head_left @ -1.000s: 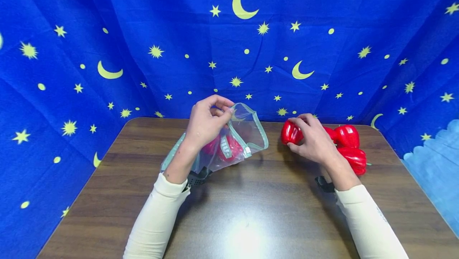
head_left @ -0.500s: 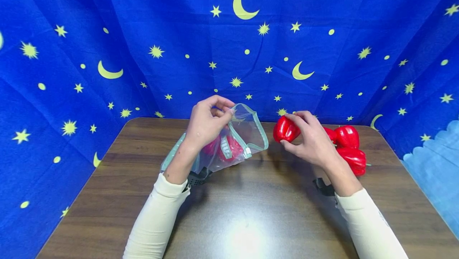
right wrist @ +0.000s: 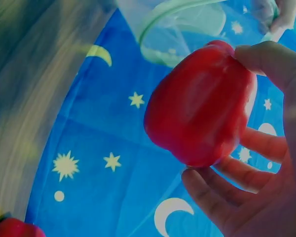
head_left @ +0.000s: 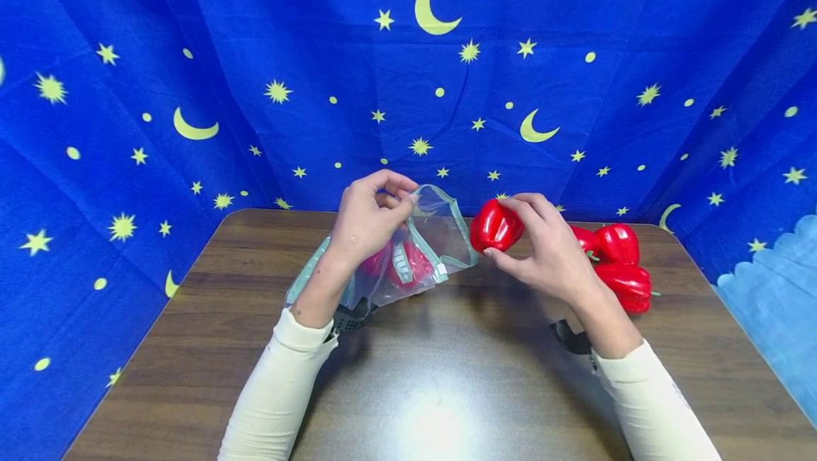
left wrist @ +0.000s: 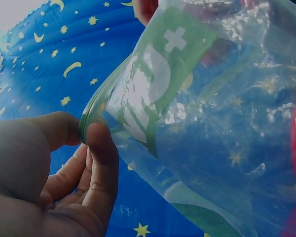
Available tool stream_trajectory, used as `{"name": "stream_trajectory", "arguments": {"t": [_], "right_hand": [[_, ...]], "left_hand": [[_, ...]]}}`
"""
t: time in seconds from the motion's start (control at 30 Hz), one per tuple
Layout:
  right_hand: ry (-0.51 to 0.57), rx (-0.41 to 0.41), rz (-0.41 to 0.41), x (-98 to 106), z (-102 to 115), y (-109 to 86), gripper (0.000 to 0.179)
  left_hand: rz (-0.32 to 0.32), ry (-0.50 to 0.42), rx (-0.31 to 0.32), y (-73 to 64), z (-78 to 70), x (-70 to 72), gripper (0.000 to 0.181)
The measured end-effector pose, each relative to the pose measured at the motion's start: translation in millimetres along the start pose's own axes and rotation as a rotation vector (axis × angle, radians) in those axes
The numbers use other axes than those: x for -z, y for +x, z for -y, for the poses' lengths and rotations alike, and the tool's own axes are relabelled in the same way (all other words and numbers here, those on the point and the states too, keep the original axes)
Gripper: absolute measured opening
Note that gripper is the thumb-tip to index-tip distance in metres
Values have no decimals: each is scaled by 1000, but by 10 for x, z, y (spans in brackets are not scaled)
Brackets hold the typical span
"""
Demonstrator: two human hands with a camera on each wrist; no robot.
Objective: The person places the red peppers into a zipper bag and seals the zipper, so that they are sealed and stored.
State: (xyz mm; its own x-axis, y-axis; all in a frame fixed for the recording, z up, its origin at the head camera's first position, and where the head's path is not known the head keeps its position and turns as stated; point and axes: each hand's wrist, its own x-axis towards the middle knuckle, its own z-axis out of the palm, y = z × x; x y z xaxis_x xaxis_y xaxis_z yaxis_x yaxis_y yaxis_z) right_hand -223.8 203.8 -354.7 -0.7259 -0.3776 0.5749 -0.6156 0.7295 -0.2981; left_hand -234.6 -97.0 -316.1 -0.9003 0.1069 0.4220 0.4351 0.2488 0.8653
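My left hand pinches the rim of a clear zip bag with green edging, its mouth spread toward the right. Through the plastic show red bell peppers lying in the bag. In the left wrist view, thumb and forefinger hold the bag's green edge. My right hand grips a red bell pepper between thumb and fingers, right beside the bag's opening. The right wrist view shows that pepper whole, with the bag's rim behind it.
Several more red bell peppers lie grouped on the wooden table at the right, near my right wrist. A blue cloth with moons and stars hangs behind the table. A white slider sits on the bag's edge.
My right hand has carried the red bell pepper leftward and slightly up, from beside the other peppers to the bag's mouth. The left hand and the bag have stayed in place.
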Motion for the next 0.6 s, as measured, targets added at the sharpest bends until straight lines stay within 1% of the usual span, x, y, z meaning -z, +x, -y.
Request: {"name": "stream_trajectory", "arguments": {"t": [0.1, 0.3, 0.6], "right_hand": [[11, 12, 1, -2, 58, 20, 76], [36, 8, 19, -31, 186, 93, 78], [86, 30, 9, -100, 320, 186, 75]], "left_hand": [[2, 10, -1, -3, -10, -3, 13], [4, 23, -3, -5, -8, -2, 12], [9, 22, -2, 1, -5, -5, 12]]}}
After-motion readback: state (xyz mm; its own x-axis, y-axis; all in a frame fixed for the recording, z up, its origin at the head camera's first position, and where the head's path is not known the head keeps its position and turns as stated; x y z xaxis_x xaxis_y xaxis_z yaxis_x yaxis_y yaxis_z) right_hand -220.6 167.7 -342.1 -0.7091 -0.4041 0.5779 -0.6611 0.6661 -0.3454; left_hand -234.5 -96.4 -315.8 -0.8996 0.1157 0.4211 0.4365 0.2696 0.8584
